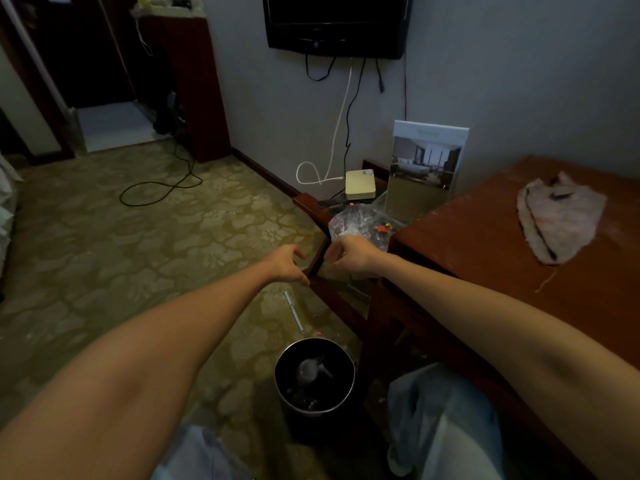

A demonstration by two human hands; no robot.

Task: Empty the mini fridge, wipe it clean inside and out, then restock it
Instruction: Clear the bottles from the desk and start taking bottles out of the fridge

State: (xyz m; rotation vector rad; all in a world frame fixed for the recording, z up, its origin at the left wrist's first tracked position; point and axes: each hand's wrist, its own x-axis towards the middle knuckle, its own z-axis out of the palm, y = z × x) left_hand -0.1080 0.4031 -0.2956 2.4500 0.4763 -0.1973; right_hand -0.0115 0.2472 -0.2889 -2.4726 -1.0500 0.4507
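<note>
No mini fridge is in view. A grey-pink cleaning rag [559,218] lies crumpled on the red-brown wooden desk [485,244] at the right. Both my arms reach forward to the near corner of a low glass-topped stand [313,211] left of the desk. My left hand [287,263] hovers at that corner with loosely curved fingers, holding nothing; its thumb is at the wooden frame. My right hand [349,254] has curled fingers right against a crinkled clear plastic bag [360,221] lying on the stand. Whether it grips the bag is hidden.
A round black waste bin [315,379] stands on the patterned carpet below my arms. On the stand sit a small white box [360,183] with cables and a propped brochure [424,168]. A wall-mounted TV [336,24] hangs above. A black cable [162,188] loops across the floor.
</note>
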